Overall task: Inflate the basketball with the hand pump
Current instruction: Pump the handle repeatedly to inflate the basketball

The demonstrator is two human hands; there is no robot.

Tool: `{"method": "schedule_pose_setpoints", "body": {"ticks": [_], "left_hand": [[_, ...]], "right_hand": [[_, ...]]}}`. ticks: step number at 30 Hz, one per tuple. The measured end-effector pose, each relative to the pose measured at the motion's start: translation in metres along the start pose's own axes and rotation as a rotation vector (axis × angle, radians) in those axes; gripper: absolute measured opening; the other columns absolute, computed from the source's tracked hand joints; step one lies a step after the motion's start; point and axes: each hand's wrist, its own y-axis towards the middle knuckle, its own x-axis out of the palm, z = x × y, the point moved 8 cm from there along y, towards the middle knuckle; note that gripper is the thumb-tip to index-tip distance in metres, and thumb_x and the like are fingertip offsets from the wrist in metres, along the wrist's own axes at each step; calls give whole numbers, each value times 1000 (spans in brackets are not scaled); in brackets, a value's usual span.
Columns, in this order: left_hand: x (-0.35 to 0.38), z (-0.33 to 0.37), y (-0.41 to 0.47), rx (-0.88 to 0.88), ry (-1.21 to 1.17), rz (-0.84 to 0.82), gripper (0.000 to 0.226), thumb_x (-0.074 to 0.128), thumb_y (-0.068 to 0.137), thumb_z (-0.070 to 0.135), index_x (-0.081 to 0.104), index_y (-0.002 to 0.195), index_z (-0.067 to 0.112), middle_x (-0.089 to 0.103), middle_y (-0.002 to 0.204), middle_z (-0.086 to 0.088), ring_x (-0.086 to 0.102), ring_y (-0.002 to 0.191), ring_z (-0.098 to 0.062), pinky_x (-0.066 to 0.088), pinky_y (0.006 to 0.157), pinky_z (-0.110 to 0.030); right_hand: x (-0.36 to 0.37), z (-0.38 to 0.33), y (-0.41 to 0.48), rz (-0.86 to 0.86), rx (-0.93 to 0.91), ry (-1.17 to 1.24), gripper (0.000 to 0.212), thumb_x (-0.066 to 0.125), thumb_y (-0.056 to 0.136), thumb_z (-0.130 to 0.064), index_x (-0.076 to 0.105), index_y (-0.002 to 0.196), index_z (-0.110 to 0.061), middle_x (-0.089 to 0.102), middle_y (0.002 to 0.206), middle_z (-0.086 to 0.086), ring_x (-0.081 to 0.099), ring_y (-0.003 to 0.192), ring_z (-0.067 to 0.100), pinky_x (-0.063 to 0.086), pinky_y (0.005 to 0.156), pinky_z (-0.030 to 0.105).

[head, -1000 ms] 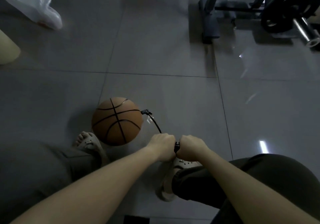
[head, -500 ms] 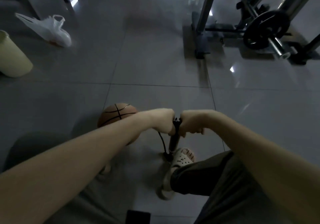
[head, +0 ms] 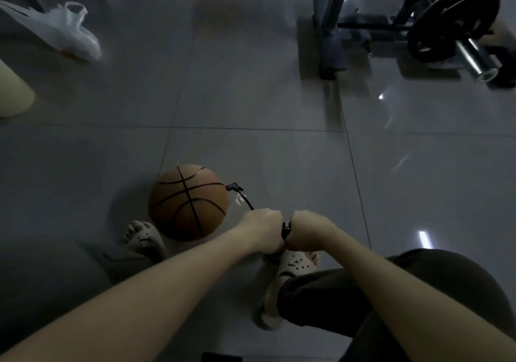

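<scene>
Head view: orange ball (head: 189,203) with black seams, round, lies on the floor (head: 251,96) just left of the fingers. Hose (head: 242,197) meets its side. Left hand (head: 264,229) and right hand (head: 308,229) clench the pump handle (head: 285,229).

The ball (head: 189,203) is orange-brown with thin black curved lines crossing it. The hose (head: 242,197) and the pump handle (head: 285,229) are black. The floor (head: 251,96) is glossy grey tile with darker grout lines and white glints. The clogs (head: 293,264) are pale beige with small holes. The trousers (head: 335,300) are dark olive. The bag (head: 69,34) is translucent white. The bin (head: 11,93) is cream. The weight plate (head: 449,26) is black, its bar (head: 474,57) silver.
</scene>
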Motion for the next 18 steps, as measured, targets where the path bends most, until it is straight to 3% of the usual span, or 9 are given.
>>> {"method": "schedule_pose_setpoints", "body": {"ticks": [6,10,13,18], "left_hand": [[37,-10,12,-4,-22,-36,23,61,87,27,47,71,18,52,69,0,55,64,-22,36,54,-31],[33,-6,-2,-17,-1,-57,23,63,88,31,48,76,18,52,77,-1,55,74,-26,42,64,-34],[16,1,-21,-3,24,-113,22,68,88,33,53,86,17,57,81,-2,59,76,-26,46,65,-34],[-76,19,-56,20,-34,-43,19,72,85,28,60,74,17,61,70,-1,60,62,-21,45,53,-30]], "right_hand": [[32,7,18,-13,-2,-11,22,58,84,-33,47,72,-18,55,73,1,53,63,22,44,56,30],[32,0,4,-27,24,-27,21,58,82,-37,51,76,-19,59,78,2,61,70,24,49,59,31],[20,-12,-20,-114,20,-12,23,68,79,-33,54,73,-16,60,73,4,61,65,24,56,59,35],[-62,-30,-73,-138,-14,11,17,69,87,-29,69,92,-12,60,78,5,57,65,19,57,62,32]]}}
